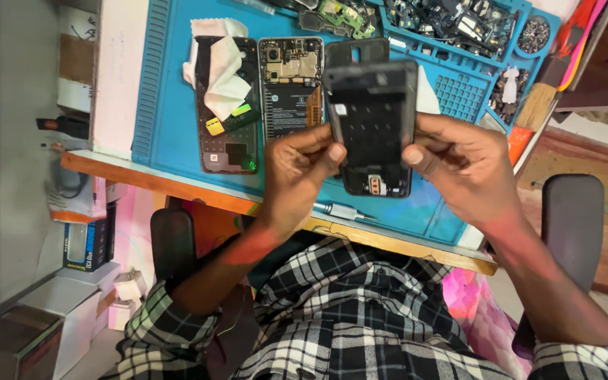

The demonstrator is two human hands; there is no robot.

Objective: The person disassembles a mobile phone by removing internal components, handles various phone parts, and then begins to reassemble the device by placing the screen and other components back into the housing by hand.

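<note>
Both my hands hold a black phone frame (374, 119) above the blue work mat (170, 119). My left hand (300, 172) grips its left edge with the thumb on the inner face. My right hand (462, 165) grips its right edge. The frame's inner side faces me, with a small connector part near its bottom end. An opened phone (290, 88) with its circuit board and battery showing lies on the mat just left of the frame. Another opened phone body (226, 141) lies further left, with a white tissue (223, 70) draped over it.
A screwdriver (343, 210) lies on the mat near the table's front edge. Blue trays (459, 28) at the back hold several circuit boards and small parts. A brush (540, 98) rests at the right. Boxes (82, 243) stand on the floor at left. Chair armrests (571, 225) flank me.
</note>
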